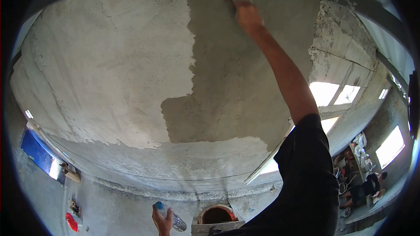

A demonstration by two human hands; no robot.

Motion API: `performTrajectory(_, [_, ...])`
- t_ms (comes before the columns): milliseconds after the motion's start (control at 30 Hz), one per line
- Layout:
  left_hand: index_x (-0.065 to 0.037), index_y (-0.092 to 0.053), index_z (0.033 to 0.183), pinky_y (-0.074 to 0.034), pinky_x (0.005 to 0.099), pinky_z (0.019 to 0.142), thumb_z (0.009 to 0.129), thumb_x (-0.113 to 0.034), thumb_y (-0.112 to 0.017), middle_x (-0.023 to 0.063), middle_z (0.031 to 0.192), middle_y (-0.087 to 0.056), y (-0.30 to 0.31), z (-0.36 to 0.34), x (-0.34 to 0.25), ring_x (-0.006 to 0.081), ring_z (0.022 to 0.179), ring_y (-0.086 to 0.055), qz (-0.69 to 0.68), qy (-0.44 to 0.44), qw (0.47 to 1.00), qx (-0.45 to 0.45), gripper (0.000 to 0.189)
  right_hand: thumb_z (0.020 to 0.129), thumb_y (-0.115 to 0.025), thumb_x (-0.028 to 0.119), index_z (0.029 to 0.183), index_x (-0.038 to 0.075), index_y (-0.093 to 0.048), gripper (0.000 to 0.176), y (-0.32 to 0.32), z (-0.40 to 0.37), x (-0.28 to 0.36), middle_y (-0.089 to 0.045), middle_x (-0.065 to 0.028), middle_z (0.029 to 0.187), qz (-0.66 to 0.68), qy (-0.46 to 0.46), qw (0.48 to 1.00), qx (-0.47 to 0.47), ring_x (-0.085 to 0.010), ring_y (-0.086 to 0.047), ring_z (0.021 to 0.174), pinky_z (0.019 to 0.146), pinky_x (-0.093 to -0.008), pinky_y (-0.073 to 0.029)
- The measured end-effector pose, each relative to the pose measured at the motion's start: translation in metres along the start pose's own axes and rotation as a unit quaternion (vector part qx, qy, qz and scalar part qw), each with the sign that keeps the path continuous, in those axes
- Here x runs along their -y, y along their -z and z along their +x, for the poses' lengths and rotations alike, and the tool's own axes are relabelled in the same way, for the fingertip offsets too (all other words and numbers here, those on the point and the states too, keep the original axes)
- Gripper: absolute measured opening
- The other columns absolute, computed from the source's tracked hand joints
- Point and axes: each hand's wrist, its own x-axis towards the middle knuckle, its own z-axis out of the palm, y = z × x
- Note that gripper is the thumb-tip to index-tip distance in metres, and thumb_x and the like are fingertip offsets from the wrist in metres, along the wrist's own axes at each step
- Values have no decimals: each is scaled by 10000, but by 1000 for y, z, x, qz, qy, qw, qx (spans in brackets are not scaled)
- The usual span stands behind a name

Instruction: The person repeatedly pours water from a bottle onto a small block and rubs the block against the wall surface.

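My right hand (pixel 246 11) is raised high against the wall, on a dark patch of damp plaster (pixel 227 74). Its fingers are curled and look grey with plaster; whatever they may grip against the surface is hidden. Low in the view, my left hand (pixel 162 223) is wrapped around a clear plastic bottle (pixel 178 223) with a blue cap. To the left of the damp patch, the plaster (pixel 118 61) is paler, and a ragged edge divides the two.
A round tub (pixel 232 211) with a reddish inside stands below, right of the bottle. Another person (pixel 369 186) is at the far right near cluttered shelves. Bright window openings (pixel 323 93) are at the right, a blue panel (pixel 37 149) and red item (pixel 71 222) at the left.
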Motion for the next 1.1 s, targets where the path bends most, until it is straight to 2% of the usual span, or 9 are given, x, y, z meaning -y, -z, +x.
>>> performTrajectory(267, [51, -481, 1047, -435, 458, 769, 684, -204, -716, 241, 921, -571, 5, 4, -17, 433, 864, -550, -35, 4, 999, 9, 502, 860, -401, 61, 1280, -44, -413, 434, 76, 29, 28, -392, -223, 1348, 73, -181, 978, 71, -348, -371, 1265, 1037, -414, -349])
performTrajectory(333, [54, -481, 1051, -435, 458, 772, 685, -205, -717, 242, 923, -571, 8, 7, -26, 435, 865, -549, -34, -4, 999, 8, 507, 898, -436, 81, 1345, 47, -365, 454, 94, 76, 23, -447, -188, 1308, 125, -332, 906, 230, -316, -444, 1199, 1021, -401, -361])
performTrajectory(367, [57, -480, 1055, -435, 459, 775, 686, -206, -717, 244, 925, -571, 9, 9, -30, 438, 866, -548, -35, -13, 999, 5, 511, 898, -436, 81, 1345, 47, -365, 454, 70, 73, 16, -447, -188, 1308, 128, -331, 906, 229, -316, -444, 1199, 1021, -401, -361])
performTrajectory(433, [57, -482, 1014, -441, 461, 742, 683, -192, -709, 244, 886, -568, 7, 10, -37, 441, 829, -553, -26, -30, 999, -21, 473, 895, -426, 81, 1328, 18, -375, 441, 4, 51, 3, -462, -214, 1275, -73, 7, 992, -102, -330, -523, 1099, 946, -435, -421])
performTrajectory(667, [80, -471, 1095, -441, 456, 779, 684, -211, -724, 252, 929, -570, 10, -3, -19, 446, 869, -547, -33, 4, 999, -1, 564, 817, -473, 46, 1253, -58, -432, 450, 39, -18, 59, -466, -235, 1260, -4, -11, 992, 123, -384, -445, 1183, 985, -423, -404])
performTrajectory(767, [86, -465, 1105, -441, 460, 771, 684, -205, -723, 253, 919, -568, 9, -4, -17, 441, 859, -549, -12, -2, 1000, -3, 573, 797, -488, 45, 1263, -49, -425, 479, 68, 19, 54, -459, -224, 1278, 97, -180, 965, 162, -372, -432, 1202, 960, -414, -432])
performTrajectory(833, [82, -473, 1053, -444, 459, 743, 685, -190, -718, 250, 897, -569, 9, -1, -25, 441, 837, -556, -11, -18, 1000, -22, 519, 804, -467, 56, 1281, -38, -411, 488, 64, 50, 36, -441, -210, 1309, 83, -92, 992, -18, -361, -414, 1227, 953, -409, -442])
performTrajectory(933, [79, -480, 1005, -447, 460, 718, 686, -178, -713, 248, 878, -569, 12, 2, -31, 441, 820, -563, -16, -34, 999, -29, 471, 888, -407, 56, 1330, 16, -371, 445, -5, 55, 9, -458, -211, 1284, 53, -91, 985, 135, -329, -515, 1110, 952, -437, -419])
performTrajectory(1100, [75, -479, 1017, -444, 467, 732, 687, -190, -715, 249, 883, -570, 2, 1, -24, 441, 834, -563, -21, -54, 997, -43, 485, 814, -432, 25, 1305, -28, -386, 496, 14, -40, 66, -383, -207, 1364, 60, -10, 994, 86, -363, -385, 1252, 994, -414, -406])
